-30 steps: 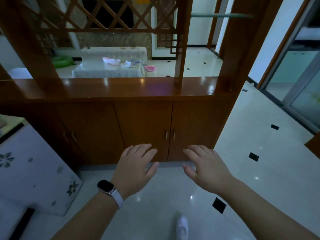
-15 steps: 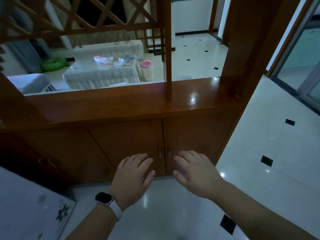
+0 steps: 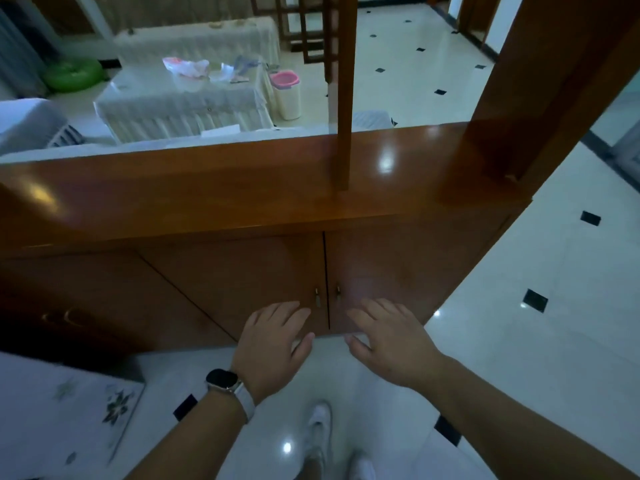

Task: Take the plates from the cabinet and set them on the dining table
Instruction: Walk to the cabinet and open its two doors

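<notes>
Right in front of the person stands a low wooden cabinet (image 3: 242, 271) with a glossy top, its two middle doors closed and meeting at a dark seam. Two small metal handles flank that seam, the left handle (image 3: 317, 296) and the right handle (image 3: 338, 293), close together. The plates cannot be seen from this view; only the shut door fronts show.

Both hands reach forward with palms down and hold nothing. The left hand (image 3: 273, 344) has its fingers straight and slightly spread, their tips just below the left handle. The right hand (image 3: 391, 341) mirrors it, fingers spread, tips just below and to the right of the right handle. The two hands are apart, with a gap between the thumbs in line with the door seam. Whether the fingertips touch the doors cannot be told. A smartwatch (image 3: 223, 379) with a pale strap sits on the left wrist.

Below, a white shoe (image 3: 320, 419) shows on the shiny white tiled floor (image 3: 519, 341), which is dotted with small black squares. At the lower left lies the corner of a table with a flower-print cloth (image 3: 69, 410). A wooden post (image 3: 343, 98) rises from the cabinet top. Beyond it are a low table under a lace cloth (image 3: 180, 102), a pink-topped bin (image 3: 286, 95) just beside it, and a green ring (image 3: 74, 74) on the floor.
</notes>
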`<action>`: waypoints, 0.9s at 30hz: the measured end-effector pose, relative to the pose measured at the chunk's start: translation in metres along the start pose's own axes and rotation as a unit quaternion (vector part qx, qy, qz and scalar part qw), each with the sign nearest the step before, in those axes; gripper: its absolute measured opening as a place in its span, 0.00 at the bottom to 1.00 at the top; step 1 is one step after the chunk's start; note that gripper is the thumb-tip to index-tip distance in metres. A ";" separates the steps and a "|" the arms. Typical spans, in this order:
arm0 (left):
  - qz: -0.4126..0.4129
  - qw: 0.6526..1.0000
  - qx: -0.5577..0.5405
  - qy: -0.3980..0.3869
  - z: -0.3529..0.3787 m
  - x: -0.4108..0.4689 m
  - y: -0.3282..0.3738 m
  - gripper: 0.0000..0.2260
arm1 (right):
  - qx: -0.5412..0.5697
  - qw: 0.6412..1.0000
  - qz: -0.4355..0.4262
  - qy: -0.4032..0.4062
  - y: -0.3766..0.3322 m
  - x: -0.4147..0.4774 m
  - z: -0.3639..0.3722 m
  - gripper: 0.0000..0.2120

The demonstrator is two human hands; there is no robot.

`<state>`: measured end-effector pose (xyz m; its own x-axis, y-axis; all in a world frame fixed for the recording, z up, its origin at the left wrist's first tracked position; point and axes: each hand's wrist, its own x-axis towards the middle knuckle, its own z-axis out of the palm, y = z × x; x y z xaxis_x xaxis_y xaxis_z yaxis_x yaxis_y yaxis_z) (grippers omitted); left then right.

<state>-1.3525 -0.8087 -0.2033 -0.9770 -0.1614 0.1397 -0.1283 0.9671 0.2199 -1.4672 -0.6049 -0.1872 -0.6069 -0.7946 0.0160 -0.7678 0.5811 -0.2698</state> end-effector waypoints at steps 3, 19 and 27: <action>-0.002 0.999 -0.022 -0.037 0.033 0.019 -0.017 0.16 | -0.001 0.998 0.024 -0.050 0.011 0.022 0.028 0.23; -0.344 0.844 -0.361 -0.198 0.232 0.123 -0.082 0.20 | 0.186 0.925 0.295 -0.151 0.081 0.148 0.191 0.26; -0.412 0.797 -0.411 -0.159 0.274 0.139 -0.084 0.16 | 0.340 0.830 0.430 -0.105 0.092 0.179 0.243 0.17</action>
<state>-1.5243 -0.8581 -0.4669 -0.6295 -0.4910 -0.6022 -0.7211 0.0806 0.6881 -1.5960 -0.7364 -0.4432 -0.7671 -0.1927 -0.6119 0.2662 0.7722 -0.5769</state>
